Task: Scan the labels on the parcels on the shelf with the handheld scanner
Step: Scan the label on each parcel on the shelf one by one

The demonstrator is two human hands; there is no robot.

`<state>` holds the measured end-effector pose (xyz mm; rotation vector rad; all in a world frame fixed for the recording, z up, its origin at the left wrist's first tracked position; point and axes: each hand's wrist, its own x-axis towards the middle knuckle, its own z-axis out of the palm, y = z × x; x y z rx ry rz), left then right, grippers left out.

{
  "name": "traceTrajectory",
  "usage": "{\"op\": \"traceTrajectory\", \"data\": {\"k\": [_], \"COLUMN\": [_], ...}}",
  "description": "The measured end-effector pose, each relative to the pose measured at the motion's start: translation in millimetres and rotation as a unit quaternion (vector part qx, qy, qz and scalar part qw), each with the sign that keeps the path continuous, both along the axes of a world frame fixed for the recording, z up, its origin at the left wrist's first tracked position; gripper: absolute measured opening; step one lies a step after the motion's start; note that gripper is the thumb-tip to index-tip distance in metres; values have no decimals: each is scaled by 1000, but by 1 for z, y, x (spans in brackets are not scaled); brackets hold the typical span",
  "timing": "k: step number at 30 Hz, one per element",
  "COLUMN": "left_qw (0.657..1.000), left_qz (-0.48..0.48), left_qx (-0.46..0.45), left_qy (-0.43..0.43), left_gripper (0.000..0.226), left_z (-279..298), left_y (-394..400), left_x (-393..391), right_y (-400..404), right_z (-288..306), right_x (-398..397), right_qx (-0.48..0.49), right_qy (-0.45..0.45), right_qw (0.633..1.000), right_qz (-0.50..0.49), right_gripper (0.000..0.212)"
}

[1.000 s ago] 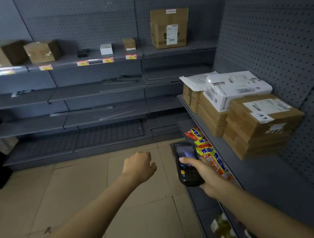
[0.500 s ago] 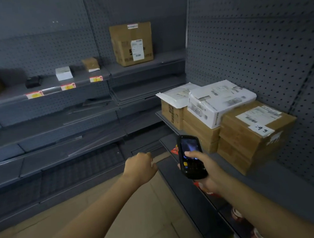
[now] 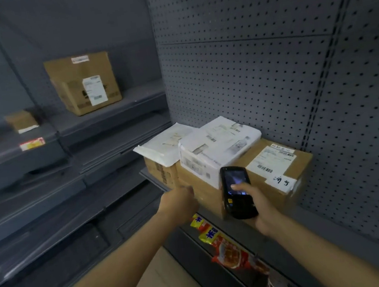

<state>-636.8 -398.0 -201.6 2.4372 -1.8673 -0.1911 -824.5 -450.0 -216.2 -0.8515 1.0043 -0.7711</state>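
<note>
The handheld scanner (image 3: 236, 192) sits in the right hand (image 3: 259, 206), fingers wrapped round its lower body and thumb laid on the lit screen, held just in front of the stack of parcels on the right-hand shelf (image 3: 286, 233). The step in hand looks like lining up on a label; to do it well the person should tip the scanner's top end toward the printed barcode, keep it steady and square to the label, and stay clear of the handwritten slip (image 3: 281, 183), which likely carries no code. The nearest target is the shipping label (image 3: 271, 159) on top of the brown box (image 3: 279, 175) at the right of the stack, flat, white, barcode strips readable along its front and back edges. Next to it a white parcel (image 3: 217, 147) lies tilted over a lower brown box (image 3: 200, 189), printing on its top and front face, blurred. A white mailer bag (image 3: 165, 146) lies behind, draped over a small carton (image 3: 161, 172); its label looks faint. The left hand (image 3: 178, 202) is curled into a loose fist holding nothing, close to the front of the lower brown box; contact cannot be told. It could flatten the white parcel if glare or tilt spoils the read. Farther off on the back shelving stands a large carton (image 3: 82, 84) with a white label on its front, and a small box (image 3: 21, 120) beside yellow-red price tags (image 3: 32, 144). Snack packets (image 3: 229, 252) lie on the shelf below the stack.
</note>
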Motion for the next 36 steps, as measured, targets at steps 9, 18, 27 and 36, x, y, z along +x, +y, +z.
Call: {"op": "traceTrajectory", "data": {"k": [9,18,27,36], "left_qw": [991,966,905,865], "left_qz": [-122,-257,-395,-465], "left_qx": [-57,3,154,189], "left_qy": [25,-8,39,-21], "left_gripper": [28,50,83,108], "left_z": [17,1,-11,-12], "left_y": [-107,-182,-216,-207], "left_x": [-24,-66,-54,-47], "right_y": [-59,-74,-78,-66], "right_z": [17,16,13,0], "right_x": [-36,-78,-73,-45], "right_qx": [-19,-33,-44,-17], "right_qy": [-15,-10,30,-3], "right_qw": [994,978,950,923], "right_qz": [-102,-207,-308,-385], "right_gripper": [22,40,21,39]}}
